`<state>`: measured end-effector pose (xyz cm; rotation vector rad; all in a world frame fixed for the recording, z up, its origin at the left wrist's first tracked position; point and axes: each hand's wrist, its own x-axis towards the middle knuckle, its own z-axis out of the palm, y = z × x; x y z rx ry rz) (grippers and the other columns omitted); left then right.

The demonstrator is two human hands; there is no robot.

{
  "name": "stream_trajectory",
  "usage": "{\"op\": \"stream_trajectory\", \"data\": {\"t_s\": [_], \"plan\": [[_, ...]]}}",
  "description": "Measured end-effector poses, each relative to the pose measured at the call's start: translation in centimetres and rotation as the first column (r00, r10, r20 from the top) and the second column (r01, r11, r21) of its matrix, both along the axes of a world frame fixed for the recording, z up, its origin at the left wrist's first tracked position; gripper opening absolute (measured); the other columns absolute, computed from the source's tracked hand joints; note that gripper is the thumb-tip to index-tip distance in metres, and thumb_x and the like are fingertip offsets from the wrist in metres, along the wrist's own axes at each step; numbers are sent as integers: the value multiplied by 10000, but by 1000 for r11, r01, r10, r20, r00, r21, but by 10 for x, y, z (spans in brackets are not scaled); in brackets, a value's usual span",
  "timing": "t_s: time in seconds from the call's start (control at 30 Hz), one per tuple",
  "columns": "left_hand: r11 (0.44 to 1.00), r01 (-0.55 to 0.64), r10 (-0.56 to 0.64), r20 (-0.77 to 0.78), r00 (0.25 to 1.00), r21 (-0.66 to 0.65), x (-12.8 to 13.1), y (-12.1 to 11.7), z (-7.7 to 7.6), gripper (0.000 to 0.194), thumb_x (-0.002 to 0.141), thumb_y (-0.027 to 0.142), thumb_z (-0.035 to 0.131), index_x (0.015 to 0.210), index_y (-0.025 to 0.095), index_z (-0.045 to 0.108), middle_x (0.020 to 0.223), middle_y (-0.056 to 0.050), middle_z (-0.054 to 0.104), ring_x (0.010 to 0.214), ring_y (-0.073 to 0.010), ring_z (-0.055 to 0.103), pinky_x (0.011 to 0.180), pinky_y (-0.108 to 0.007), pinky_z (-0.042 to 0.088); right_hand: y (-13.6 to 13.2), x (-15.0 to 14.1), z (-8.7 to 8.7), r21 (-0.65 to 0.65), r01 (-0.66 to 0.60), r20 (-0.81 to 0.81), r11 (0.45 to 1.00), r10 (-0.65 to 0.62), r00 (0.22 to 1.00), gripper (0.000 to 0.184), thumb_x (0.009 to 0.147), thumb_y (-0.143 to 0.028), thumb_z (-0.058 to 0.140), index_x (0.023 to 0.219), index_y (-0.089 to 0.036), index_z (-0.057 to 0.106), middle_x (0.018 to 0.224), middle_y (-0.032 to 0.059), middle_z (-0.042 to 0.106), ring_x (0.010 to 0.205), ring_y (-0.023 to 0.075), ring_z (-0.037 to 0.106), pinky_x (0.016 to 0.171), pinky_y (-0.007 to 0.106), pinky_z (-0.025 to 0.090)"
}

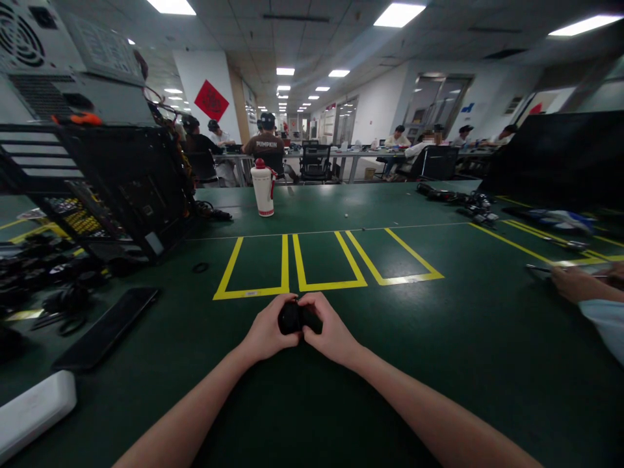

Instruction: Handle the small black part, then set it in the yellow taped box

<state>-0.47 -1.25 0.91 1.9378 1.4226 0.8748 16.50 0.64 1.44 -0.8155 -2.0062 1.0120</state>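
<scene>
1. Black object (289, 318): held between the person's two hands, at the near-centre of the green counter (419, 344); its exact kind is too dark to tell. Clock directions run from it, twelve pointing away from the person.
2. Left hand (269, 333), at nine: fingers curled around the object, pinching it between thumb below and index finger above.
3. Right hand (332, 333), at three: fingers bent into a C, tips at the object's right edge; whether they press on it, I cannot tell.
4. Just beyond the hands, three yellow tape frames lie on the counter: left frame (273, 292) at eleven, middle frame (331, 285) at one, right frame (409, 279) at two.
5. Ring (200, 267), black, at ten; farther that way stands a computer case (141, 192).
6. Black slab (107, 328) at nine, white box (41, 409) at eight.
7. Cup (264, 188), white with a red lid, upright between eleven and twelve, past the frames.
8. Cables (476, 207), black, piled at two, well apart.
9. Co-worker's hand (578, 284) at three, by the counter's right side, with a thin tool (537, 268).
</scene>
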Motion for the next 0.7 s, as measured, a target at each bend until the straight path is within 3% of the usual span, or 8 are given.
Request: {"op": "stream_trajectory", "data": {"t_s": [0.2, 0.4, 0.7], "plan": [[1000, 2, -2, 0, 1000, -1, -2, -1, 0, 561, 624, 241, 648, 1134, 239, 412, 1082, -43, 529, 990, -228, 525, 843, -384, 437, -1, 3, 5, -1, 7, 10, 1000, -7, 1000, 320, 698, -107, 469, 991, -236, 467, 1017, 25, 449, 967, 164, 460, 870, 357, 423], [1000, -18, 18, -16, 1000, 4, -2, 0, 1, 562, 622, 253, 644, 1134, 232, 415, 1089, -53, 534, 999, -240, 524, 856, -402, 425, 2, 3, 0, 28, 124, 39, 992, -125, 991, 243, 714, -132, 458, 936, -225, 487, 973, 31, 455, 934, 177, 463, 855, 383, 416], [999, -44, 43, -35, 998, -23, 2, -3, 2, 577, 658, 275, 612, 1186, 233, 383, 1149, -62, 511, 1039, -250, 508, 854, -401, 436, 4, 5, -7, -4, 73, 139, 997, -72, 988, 401, 663, -113, 481, 1043, -235, 443, 1079, 44, 439, 981, 189, 458, 854, 361, 419]]}}
